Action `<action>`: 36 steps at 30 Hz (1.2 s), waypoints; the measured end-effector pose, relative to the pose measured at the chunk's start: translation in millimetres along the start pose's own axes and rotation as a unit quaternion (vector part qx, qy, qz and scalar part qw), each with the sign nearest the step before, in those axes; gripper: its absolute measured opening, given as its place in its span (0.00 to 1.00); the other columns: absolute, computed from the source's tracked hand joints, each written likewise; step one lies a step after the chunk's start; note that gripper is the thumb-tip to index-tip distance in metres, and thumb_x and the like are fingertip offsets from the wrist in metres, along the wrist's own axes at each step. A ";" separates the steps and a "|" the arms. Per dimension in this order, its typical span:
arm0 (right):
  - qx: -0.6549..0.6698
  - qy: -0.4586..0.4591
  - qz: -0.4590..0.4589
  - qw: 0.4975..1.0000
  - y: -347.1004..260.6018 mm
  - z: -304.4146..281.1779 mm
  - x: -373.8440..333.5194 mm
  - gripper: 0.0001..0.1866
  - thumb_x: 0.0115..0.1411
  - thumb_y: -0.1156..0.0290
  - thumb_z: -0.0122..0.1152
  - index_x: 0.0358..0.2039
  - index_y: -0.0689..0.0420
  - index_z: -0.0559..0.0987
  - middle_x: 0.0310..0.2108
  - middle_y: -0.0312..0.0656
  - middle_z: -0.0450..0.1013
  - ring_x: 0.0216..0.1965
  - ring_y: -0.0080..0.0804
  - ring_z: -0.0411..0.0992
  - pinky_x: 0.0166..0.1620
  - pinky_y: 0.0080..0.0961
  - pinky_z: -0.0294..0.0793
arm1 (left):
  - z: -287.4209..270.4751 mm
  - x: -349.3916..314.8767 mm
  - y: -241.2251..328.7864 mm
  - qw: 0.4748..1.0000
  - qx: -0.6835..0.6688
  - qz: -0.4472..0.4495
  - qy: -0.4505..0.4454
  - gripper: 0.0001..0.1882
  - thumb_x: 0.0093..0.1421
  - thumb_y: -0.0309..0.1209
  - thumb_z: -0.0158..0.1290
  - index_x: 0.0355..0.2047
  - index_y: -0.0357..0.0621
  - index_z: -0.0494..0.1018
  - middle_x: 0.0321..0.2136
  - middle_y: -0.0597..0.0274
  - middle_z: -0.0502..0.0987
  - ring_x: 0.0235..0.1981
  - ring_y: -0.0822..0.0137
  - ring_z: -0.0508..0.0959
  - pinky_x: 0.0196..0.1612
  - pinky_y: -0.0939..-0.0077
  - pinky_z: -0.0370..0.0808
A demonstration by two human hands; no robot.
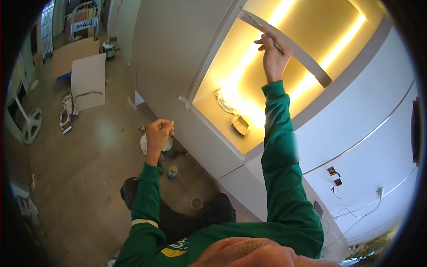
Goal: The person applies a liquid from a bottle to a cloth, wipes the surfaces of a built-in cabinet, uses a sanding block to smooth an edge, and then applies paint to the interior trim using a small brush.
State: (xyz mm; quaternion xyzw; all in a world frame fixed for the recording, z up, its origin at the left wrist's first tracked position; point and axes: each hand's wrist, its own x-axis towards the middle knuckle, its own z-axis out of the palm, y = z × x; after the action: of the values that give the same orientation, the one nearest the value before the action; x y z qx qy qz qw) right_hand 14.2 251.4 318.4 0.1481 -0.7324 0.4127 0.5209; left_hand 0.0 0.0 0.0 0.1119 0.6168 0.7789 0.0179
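My right hand is raised in front of the lit cabinet niche. It is closed around a slim, pen-like tool, whose far end points up and left near the upper end of the grey shelf. Whether this is a brush or a pencil I cannot tell. Lower and to the left, my left hand hangs in the air with its fingers curled together; anything between them is too small to make out. On the niche's bottom panel sit a small open box-like container and a crumpled wrapper.
Below my left hand, a small bottle and a ring are near my legs. Cardboard sheets, a paint bucket and a pale reel lie farther left. Loose wires stick out of the right wall.
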 end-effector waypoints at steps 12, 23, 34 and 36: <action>-0.010 -0.016 0.040 0.999 17.4 -4.3 -89.7 0.11 0.64 0.75 0.57 0.43 0.64 0.82 0.32 0.40 0.78 0.30 0.26 0.79 0.31 0.20 0.73 | 3.6 -4.9 4.9 1.000 0.010 -0.026 0.012 0.13 0.60 0.32 0.61 0.33 0.31 0.79 0.23 0.61 0.79 0.21 0.74 0.79 0.27 0.82 0.76; -0.032 -0.044 0.079 0.995 37.5 7.1 -104.9 0.12 0.62 0.78 0.56 0.44 0.66 0.82 0.32 0.42 0.78 0.30 0.26 0.78 0.36 0.20 0.75 | 8.6 -3.0 2.3 1.000 0.008 -0.013 0.005 0.12 0.61 0.33 0.60 0.32 0.32 0.79 0.23 0.61 0.80 0.22 0.74 0.80 0.26 0.83 0.74; -0.005 -0.040 0.073 0.997 32.0 8.0 -94.6 0.15 0.65 0.69 0.61 0.44 0.69 0.81 0.36 0.45 0.80 0.31 0.29 0.79 0.35 0.21 0.75 | 10.3 -4.5 10.0 0.999 0.008 -0.036 0.008 0.13 0.60 0.33 0.60 0.31 0.31 0.78 0.21 0.63 0.78 0.21 0.75 0.79 0.28 0.81 0.77; -0.006 -0.026 0.043 0.999 26.0 9.3 -81.7 0.14 0.66 0.70 0.60 0.45 0.69 0.81 0.37 0.45 0.81 0.32 0.30 0.80 0.35 0.21 0.75 | 9.6 -3.9 9.4 0.999 0.008 -0.032 0.008 0.13 0.60 0.32 0.60 0.31 0.31 0.78 0.21 0.63 0.78 0.21 0.75 0.78 0.28 0.81 0.77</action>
State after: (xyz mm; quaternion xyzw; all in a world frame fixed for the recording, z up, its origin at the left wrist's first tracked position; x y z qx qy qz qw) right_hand 25.2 242.9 233.3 0.1242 -0.7536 0.4266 0.4844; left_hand 6.7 6.3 10.6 0.0856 0.6261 0.7741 0.0371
